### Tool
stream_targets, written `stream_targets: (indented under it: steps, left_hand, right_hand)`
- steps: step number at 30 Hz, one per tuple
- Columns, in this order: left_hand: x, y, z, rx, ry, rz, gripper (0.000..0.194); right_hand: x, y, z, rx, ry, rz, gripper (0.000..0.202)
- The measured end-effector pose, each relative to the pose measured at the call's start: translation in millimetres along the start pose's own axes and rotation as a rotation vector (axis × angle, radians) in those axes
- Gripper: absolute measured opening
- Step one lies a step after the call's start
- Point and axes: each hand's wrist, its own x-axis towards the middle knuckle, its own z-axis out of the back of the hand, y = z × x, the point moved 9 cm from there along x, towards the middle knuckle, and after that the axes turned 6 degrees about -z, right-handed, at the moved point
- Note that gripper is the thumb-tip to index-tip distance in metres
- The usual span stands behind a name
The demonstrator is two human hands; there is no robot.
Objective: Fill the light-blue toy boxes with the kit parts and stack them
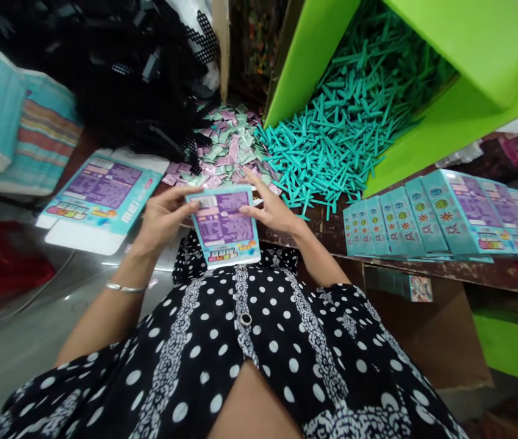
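We hold a teal and purple box (226, 225) in front of our body, at the near edge of the table (320, 227). Our left hand (160, 219) pinches its left side near the top corner, the thumb lying on the printed face. Our right hand (270, 210) is at the other side, thumb on the face and index finger raised; we cannot tell how its other fingers press behind.

Just beyond the box lies a pile of small pink and pale green packets (231, 149). It meets a heap of teal plastic pieces (332, 143) that spreads out of a bright green bin (302, 58). To the left, flat unfolded cartons (103, 195) lie near our left hand, with stacks of teal card (43, 134) farther left and a dark mass of black mesh pieces (125, 79) behind. To the right, a row of filled-out boxes (423, 216) stands along the table, their purple panels facing right.
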Motion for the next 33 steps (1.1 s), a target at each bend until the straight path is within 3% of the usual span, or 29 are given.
stream_targets:
  steps: [3,5,7,10,12,15,17,20,23,24,26,29,33]
  left_hand:
    - [10.9,-18.6,27.4,-0.083,-0.275,-0.163,0.068]
    - [10.6,-28.6,43.1,-0.128,-0.436,-0.267,0.076]
    - [7.4,-32.1,51.1,-0.146,-0.481,-0.294,0.081]
    - [-0.8,-29.7,56.6,-0.084,-0.378,-0.136,0.091]
    - [-9.8,-42.3,62.0,0.161,-0.284,-0.055,0.101]
    - [-19.7,-90.4,59.9,0.707,-0.162,-0.184,0.1]
    - [-21.4,-102.2,45.3,0.844,0.004,-0.211,0.091]
    - [-22.9,-75.9,25.5,0.794,0.312,-0.079,0.08]
    - [-26.8,-31.2,29.9,0.719,0.473,0.134,0.05]
    - [-27.9,-19.3,37.0,0.727,0.478,0.199,0.045]
    - [-29.8,-6.4,53.5,0.789,0.435,0.281,0.051]
    - [-33.6,-5.8,67.9,0.892,0.359,0.313,0.059]
    - [-40.4,1.1,65.7,0.889,0.371,0.361,0.068]
  right_hand:
    - [-6.2,-10.8,2.3,0.144,-0.022,-0.064,0.13]
    - [-9.3,-13.6,-2.1,0.256,-0.042,-0.048,0.134]
    - [-11.0,-23.8,-7.4,0.424,-0.105,-0.101,0.129]
    - [-15.8,-48.8,-15.0,0.678,-0.246,-0.255,0.12]
    - [-20.5,-59.1,-21.4,0.765,-0.294,-0.306,0.112]
    - [-24.1,-58.6,-44.1,0.793,-0.205,-0.314,0.097]
    - [-24.3,-50.8,-66.0,0.788,-0.096,-0.296,0.089]
    - [-23.9,-34.0,-93.1,0.79,0.072,-0.237,0.084]
    - [-27.5,-21.8,-92.4,0.687,0.203,-0.181,0.072]
    - [-28.8,-22.7,-81.2,0.585,0.179,-0.18,0.065]
    - [-30.6,-29.7,-43.1,0.259,-0.001,-0.2,0.051]
    - [-32.7,-34.3,6.4,-0.297,-0.256,-0.253,0.054]
    - [-23.6,-32.5,0.2,-0.644,-0.217,-0.234,0.062]
